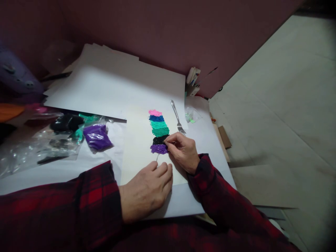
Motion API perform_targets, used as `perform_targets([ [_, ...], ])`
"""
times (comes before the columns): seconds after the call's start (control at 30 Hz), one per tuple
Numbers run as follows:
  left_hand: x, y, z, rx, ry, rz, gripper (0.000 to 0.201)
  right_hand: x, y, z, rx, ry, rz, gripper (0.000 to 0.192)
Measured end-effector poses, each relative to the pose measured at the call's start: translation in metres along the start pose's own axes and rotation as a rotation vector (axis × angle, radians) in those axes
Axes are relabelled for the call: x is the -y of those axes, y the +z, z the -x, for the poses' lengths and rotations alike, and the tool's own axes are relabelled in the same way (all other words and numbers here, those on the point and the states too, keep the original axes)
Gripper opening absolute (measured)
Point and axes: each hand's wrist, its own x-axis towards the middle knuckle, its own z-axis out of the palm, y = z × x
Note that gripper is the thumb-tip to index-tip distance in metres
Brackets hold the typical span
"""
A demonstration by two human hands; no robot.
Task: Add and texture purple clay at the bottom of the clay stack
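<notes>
On a cream sheet of paper (136, 140) lies a column of rough-textured bands, pink, blue, green, black and purple, which look like modelling clay. My right hand (183, 150) pinches thumb and forefinger together at the right edge of the black band (159, 140). Whatever sits in that pinch is too small to make out. Below the purple band (159, 149), my left hand (148, 187) rests on the paper with its fingers curled. A thin needle-like tool (157, 157) sticks up from its fingertips toward the purple band. A metal fork (177, 117) lies just beyond my right hand.
Large white sheets (118, 80) are stacked at the back against the dark wall. To the left are a bag of purple clay (97, 136) and several other clear plastic bags. A small bag with green bits (192, 115) and a pen holder (193, 80) stand right of the sheets.
</notes>
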Motion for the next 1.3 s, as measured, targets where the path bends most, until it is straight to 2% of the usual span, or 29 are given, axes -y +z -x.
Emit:
perform_targets([
  [0.53, -0.0003, 0.0009, -0.0008, 0.001, -0.008, 0.006, 0.031, 0.0014, -0.0008, 0.0009, -0.013, -0.066, 0.018, 0.014],
  [1.3, 0.0006, 0.0009, -0.0014, -0.011, -0.010, 0.011, 0.031, 0.0043, -0.0010, 0.0019, -0.015, -0.049, 0.016, 0.013],
])
